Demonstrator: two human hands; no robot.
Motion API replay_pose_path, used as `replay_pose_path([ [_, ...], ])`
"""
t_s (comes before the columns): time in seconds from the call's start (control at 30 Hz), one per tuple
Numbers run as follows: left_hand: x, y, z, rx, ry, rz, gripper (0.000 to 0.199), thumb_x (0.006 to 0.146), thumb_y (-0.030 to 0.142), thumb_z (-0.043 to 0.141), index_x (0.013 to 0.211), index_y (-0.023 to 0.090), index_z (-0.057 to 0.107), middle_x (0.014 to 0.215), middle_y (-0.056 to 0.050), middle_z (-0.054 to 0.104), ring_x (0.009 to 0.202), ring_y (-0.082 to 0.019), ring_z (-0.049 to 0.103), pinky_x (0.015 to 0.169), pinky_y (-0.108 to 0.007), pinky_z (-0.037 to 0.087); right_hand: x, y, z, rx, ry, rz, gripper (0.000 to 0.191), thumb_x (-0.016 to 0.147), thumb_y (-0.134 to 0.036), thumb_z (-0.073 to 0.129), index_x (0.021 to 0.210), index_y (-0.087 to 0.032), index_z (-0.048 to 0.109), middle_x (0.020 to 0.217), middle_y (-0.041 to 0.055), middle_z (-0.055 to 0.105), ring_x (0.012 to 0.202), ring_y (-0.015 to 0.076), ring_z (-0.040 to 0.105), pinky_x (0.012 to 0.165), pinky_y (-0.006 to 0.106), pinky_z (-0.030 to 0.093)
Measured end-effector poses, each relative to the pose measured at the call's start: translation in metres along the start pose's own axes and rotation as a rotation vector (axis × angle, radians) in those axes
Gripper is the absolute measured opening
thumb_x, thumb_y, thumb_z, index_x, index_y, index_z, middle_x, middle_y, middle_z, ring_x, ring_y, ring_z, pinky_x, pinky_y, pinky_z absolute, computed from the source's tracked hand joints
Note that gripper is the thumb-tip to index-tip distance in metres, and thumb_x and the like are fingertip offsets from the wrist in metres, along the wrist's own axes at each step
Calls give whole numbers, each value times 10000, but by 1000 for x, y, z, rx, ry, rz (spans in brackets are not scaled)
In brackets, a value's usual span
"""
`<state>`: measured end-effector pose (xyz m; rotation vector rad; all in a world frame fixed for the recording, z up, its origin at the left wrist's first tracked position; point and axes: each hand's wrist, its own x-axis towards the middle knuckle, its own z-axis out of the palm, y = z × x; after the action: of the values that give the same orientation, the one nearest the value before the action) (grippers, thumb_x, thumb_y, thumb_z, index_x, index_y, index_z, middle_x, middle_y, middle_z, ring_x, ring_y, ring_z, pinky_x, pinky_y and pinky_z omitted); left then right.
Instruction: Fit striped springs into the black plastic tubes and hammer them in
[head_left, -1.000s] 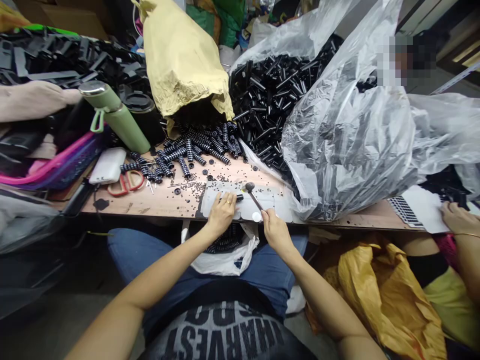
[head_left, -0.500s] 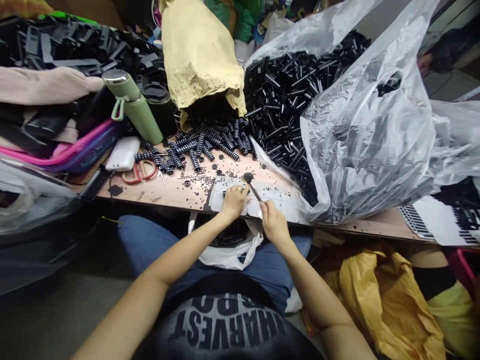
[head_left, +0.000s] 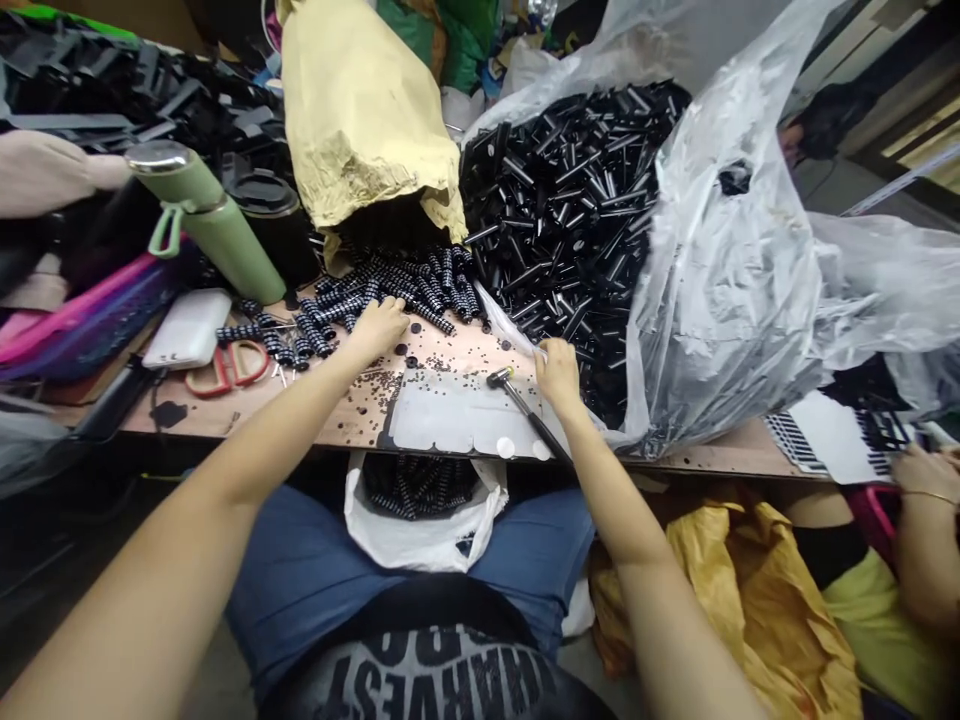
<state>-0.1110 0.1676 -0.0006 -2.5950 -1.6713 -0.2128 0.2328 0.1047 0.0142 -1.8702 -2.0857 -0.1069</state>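
Observation:
My left hand (head_left: 384,328) reaches to the front of a pile of ribbed black rods (head_left: 435,285), its fingers bent and bunched against them. Whether a rod is in its grip is hidden. My right hand (head_left: 559,376) is at the near edge of a clear plastic bag (head_left: 720,300) full of smooth black tubes (head_left: 555,220). Its fingers are curled, and what they hold, if anything, does not show. A small hammer (head_left: 517,400) lies on the pale plate (head_left: 442,412) between my hands, its handle running beneath my right forearm.
A yellow paper sack (head_left: 367,110) opens over the rods. Tiny dark bits dot the table (head_left: 345,415). Red-handled scissors (head_left: 227,368), a white box (head_left: 187,328) and a green flask (head_left: 217,235) stand left. A white bag (head_left: 360,520) of rods hangs below; another person's hand (head_left: 926,480) is far right.
My right hand has let go of the hammer, now lying on the plate, and moved up to the bag of tubes. My left hand has left the plate for the rods.

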Motion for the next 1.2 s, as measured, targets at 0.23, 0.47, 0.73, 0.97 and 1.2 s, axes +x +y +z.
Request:
replay_pose_path([
  [0.23, -15, 27, -21, -426, 170, -34, 255, 896, 185, 436, 1112, 134, 562, 1050, -141, 622, 1039, -256, 555, 947, -444, 397, 123, 1, 20, -121, -143, -93, 321, 905, -40, 353, 962, -78, 667, 1090, 199, 625, 1085, 276, 451, 904, 416, 301],
  [0.47, -48, 97, -33, -1460, 200, -405, 296, 853, 324, 554, 1117, 190, 542, 602, 52, 492, 485, -94, 490, 478, -204, 408, 102, -26, -1, 399, -163, 44, 343, 948, -391, 456, 908, -128, 672, 859, 82, 661, 875, 203, 537, 807, 337, 387],
  [0.73, -55, 136, -35, -1758, -20, -581, 316, 640, 331, 800, 690, 161, 538, 411, 74, 433, 317, -49, 349, 331, -178, 252, -16, -87, -15, 892, -314, -101, 744, 717, -613, 663, 1313, -197, 502, 1336, 139, 523, 1178, 278, 522, 932, 453, 470],
  [0.97, -74, 144, -39, -1919, -33, -441, 430, 744, 495, 690, 1002, 165, 593, 597, 47, 556, 347, -51, 433, 329, -172, 302, -37, -84, -30, 587, -158, -391, 1161, 573, -471, 828, 1491, -165, 185, 1475, 197, 311, 1407, 329, 271, 1154, 535, 262],
  [1.2, -81, 155, -46, -2008, -14, -487, 573, 799, 515, 629, 1256, 174, 570, 502, 77, 481, 293, -46, 365, 294, -159, 236, -73, -90, -35, 736, -126, -435, 1261, 531, -577, 834, 1495, -181, 124, 1478, 196, 293, 1410, 327, 272, 1137, 506, 325],
])
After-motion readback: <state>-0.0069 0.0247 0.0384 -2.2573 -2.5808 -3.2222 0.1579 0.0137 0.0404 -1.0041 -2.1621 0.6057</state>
